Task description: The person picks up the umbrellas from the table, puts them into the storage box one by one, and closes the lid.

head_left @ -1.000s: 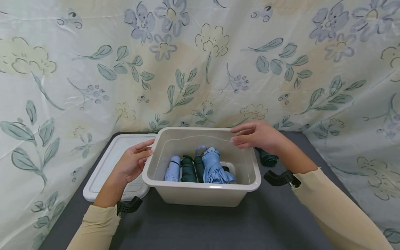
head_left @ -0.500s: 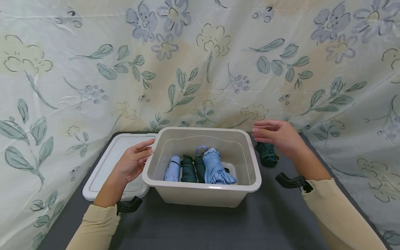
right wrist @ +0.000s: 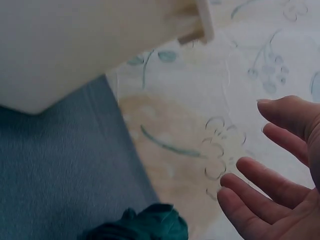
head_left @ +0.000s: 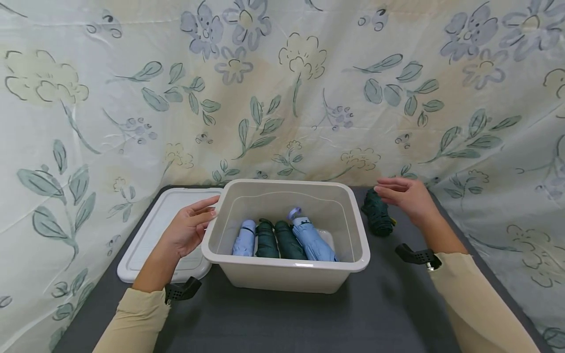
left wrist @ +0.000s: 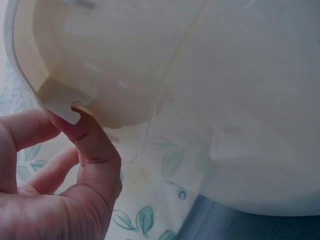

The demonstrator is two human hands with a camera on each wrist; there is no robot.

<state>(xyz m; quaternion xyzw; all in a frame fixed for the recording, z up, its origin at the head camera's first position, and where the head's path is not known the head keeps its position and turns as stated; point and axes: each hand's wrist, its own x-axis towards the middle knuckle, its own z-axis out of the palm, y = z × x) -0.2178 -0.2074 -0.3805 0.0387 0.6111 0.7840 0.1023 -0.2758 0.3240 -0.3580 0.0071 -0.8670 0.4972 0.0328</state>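
A beige plastic storage bin holds several folded umbrellas: a periwinkle one, two dark green ones, and a light blue umbrella leaning at the right. My left hand grips the bin's left rim, thumb and fingers about the edge in the left wrist view. Outside the bin, to its right, lies another dark green folded umbrella. Over its far end hovers my right hand, fingers extended and apart, holding nothing. In the right wrist view only the top of that umbrella shows.
A white lid lies flat on the dark grey table, left of the bin and partly behind my left hand. A flowered curtain hangs close behind the table and along both sides.
My right hand has left the bin's far right rim and moved right to the green umbrella outside. Inside, the light blue umbrella has tipped rightward, exposing more of the green one. The left hand stays.
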